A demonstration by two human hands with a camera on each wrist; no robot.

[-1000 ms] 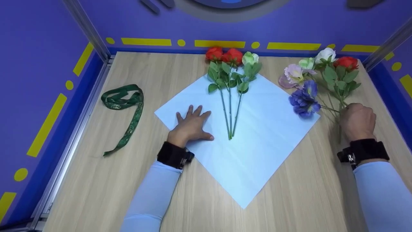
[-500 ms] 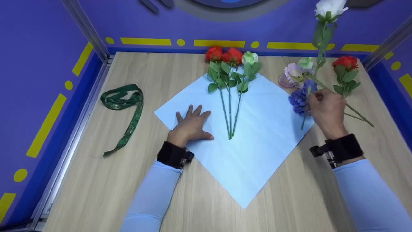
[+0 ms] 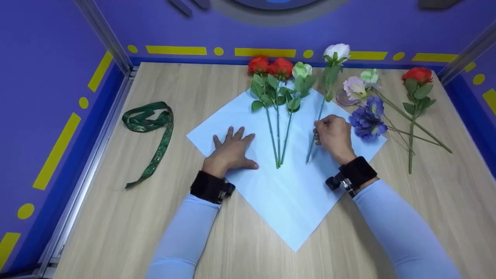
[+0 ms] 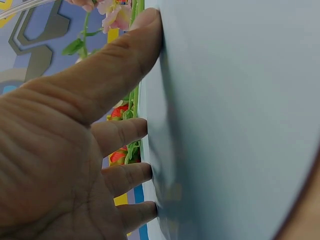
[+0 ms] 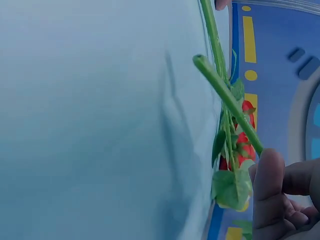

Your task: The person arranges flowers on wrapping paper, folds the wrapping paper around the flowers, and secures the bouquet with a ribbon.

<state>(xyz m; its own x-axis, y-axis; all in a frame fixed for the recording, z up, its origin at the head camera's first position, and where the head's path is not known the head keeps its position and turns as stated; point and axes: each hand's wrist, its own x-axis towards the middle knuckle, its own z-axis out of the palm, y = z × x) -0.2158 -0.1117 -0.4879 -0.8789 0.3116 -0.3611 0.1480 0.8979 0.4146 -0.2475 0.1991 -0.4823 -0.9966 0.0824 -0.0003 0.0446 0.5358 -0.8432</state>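
My left hand rests with its fingers spread on the left part of a pale blue paper sheet. In the left wrist view, the thumb and fingertips touch the paper. My right hand pinches the stem of a white artificial rose over the sheet's right half. The right wrist view shows the lower stem sticking out, raised off the paper. To its left, two red roses and a pale green rose lie on the sheet, stem ends together.
A blue-purple flower, a pink flower, a pale green rose and a red rose lie at the right. Green ribbon lies loosely coiled at the left. Blue panels border the table.
My right hand has lifted the white rose from the flowers at the right and carried it left over the paper. My left hand has stayed in place.
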